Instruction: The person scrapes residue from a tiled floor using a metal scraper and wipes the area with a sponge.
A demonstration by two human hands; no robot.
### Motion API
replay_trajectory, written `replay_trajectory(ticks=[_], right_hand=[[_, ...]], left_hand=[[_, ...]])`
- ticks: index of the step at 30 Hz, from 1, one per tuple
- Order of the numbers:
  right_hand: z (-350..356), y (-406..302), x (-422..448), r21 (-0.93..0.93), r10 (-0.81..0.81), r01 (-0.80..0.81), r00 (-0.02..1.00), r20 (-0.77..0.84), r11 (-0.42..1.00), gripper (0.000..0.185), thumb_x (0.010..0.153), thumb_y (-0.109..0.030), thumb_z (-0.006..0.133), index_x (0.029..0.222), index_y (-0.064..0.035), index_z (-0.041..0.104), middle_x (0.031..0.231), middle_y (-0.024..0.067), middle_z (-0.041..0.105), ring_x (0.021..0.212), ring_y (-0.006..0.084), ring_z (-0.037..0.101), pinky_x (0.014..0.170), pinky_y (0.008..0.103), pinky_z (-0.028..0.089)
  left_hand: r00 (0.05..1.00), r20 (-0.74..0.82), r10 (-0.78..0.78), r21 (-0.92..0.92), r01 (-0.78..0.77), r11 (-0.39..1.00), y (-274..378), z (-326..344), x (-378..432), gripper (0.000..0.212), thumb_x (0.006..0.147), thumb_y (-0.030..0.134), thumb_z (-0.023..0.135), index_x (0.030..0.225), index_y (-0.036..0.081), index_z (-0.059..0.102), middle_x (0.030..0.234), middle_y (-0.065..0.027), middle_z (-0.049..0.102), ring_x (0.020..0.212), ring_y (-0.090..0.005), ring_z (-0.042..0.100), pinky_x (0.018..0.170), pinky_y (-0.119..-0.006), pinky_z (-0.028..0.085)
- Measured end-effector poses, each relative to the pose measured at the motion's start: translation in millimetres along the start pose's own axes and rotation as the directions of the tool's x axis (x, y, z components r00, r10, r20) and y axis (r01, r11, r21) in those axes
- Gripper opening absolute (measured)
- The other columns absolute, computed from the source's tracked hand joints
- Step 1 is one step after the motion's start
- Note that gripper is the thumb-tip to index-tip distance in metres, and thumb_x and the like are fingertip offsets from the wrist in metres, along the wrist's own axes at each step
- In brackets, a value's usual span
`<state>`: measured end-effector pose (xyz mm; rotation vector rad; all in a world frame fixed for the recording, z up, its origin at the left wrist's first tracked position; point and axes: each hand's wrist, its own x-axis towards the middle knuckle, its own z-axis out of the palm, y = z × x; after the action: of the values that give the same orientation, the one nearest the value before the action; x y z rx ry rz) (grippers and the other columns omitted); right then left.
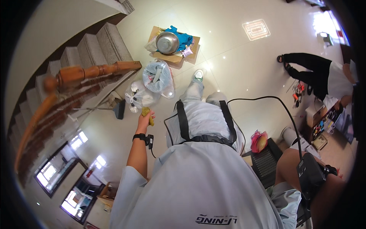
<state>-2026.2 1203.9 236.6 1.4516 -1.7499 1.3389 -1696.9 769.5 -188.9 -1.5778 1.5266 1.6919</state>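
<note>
My left hand (145, 120) is closed around a crumpled yellow-green cloth (146, 112), held out over the tiled floor. On that wrist sits a black strap (140, 136) with a small cabled device. My right arm is bent up close to the camera, with a black cabled box (311, 176) at the wrist. What shows of my right hand (331, 197) is dark and cut by the picture's rim, so its fingers are hidden. Ahead of my left hand stand a tied bag of rubbish (140, 96) and a plastic-lined bin (158, 76).
A metal bowl (167, 43) and blue fabric (183, 38) rest on flattened cardboard (174, 58). Left are a broom (118, 109), a wooden banister (85, 73) and stairs (85, 47). A pink bag (259, 141) lies right; a person (317, 71) is bent over near a cluttered cabinet (316, 114).
</note>
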Motion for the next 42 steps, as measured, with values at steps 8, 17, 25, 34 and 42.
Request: replay_trajectory(ticks=[8, 17, 25, 34, 42], right_hand=[[29, -81, -26, 0.129, -0.090, 0.080, 0.993, 0.074, 0.988, 0.027, 0.109, -0.015, 0.042, 0.113, 0.0042, 0.061, 0.104, 0.0221, 0.066, 0.093, 0.0320, 0.061, 0.075, 0.0363, 0.050], [65, -138, -11, 0.226, -0.165, 0.137, 0.980, 0.112, 0.964, 0.027, 0.109, -0.015, 0.042, 0.111, 0.0042, 0.061, 0.102, 0.0220, 0.067, 0.091, 0.0316, 0.061, 0.073, 0.0353, 0.050], [135, -186, -17, 0.175, 0.022, -0.021, 1.000, -0.003, 0.984, 0.027, 0.109, -0.014, 0.042, 0.110, 0.0041, 0.062, 0.100, 0.0218, 0.067, 0.090, 0.0312, 0.061, 0.071, 0.0344, 0.051], [314, -309, -137, -0.039, 0.566, -0.565, 0.819, 0.091, 0.824, 0.009, 0.105, -0.003, 0.055, 0.106, 0.0043, 0.060, 0.096, 0.0179, 0.068, 0.084, 0.0222, 0.060, 0.072, 0.0325, 0.050], [452, -359, -210, -0.174, 0.804, -0.799, 0.515, 0.297, 0.575, 0.012, 0.106, -0.006, 0.060, 0.112, 0.0027, 0.067, 0.089, 0.0075, 0.071, 0.078, 0.0119, 0.065, 0.072, 0.0256, 0.054]], left_hand=[[0.990, -0.085, -0.114, -0.169, 0.098, 0.981, -189, -15, -79, 0.049, 0.095, 0.032, 0.078, 0.131, 0.003, 0.063, 0.117, -0.0108, 0.073, 0.101, -0.0242, 0.074, 0.078, -0.037, 0.060], [0.955, -0.121, -0.270, -0.371, 0.209, 0.905, -380, -48, -171, 0.038, 0.090, 0.027, 0.082, 0.117, 0.004, 0.070, 0.104, -0.0079, 0.076, 0.088, -0.0242, 0.075, 0.069, -0.037, 0.060], [0.946, -0.239, -0.219, -0.478, 0.081, 0.875, -435, -132, -189, 0.034, 0.091, 0.024, 0.081, 0.119, 0.007, 0.069, 0.105, -0.0050, 0.075, 0.090, -0.0217, 0.075, 0.069, -0.034, 0.058], [0.921, -0.372, -0.118, -0.482, -0.083, 0.872, -520, -257, -189, 0.035, 0.095, 0.020, 0.076, 0.119, 0.006, 0.054, 0.085, -0.0070, 0.068, 0.066, -0.0171, 0.066, 0.056, -0.033, 0.055], [0.904, -0.290, -0.315, -0.649, 0.056, 0.759, -597, -381, -188, 0.040, 0.097, 0.044, 0.074, 0.110, 0.008, 0.064, 0.085, -0.0067, 0.068, 0.065, -0.0161, 0.064, 0.058, -0.032, 0.054]])
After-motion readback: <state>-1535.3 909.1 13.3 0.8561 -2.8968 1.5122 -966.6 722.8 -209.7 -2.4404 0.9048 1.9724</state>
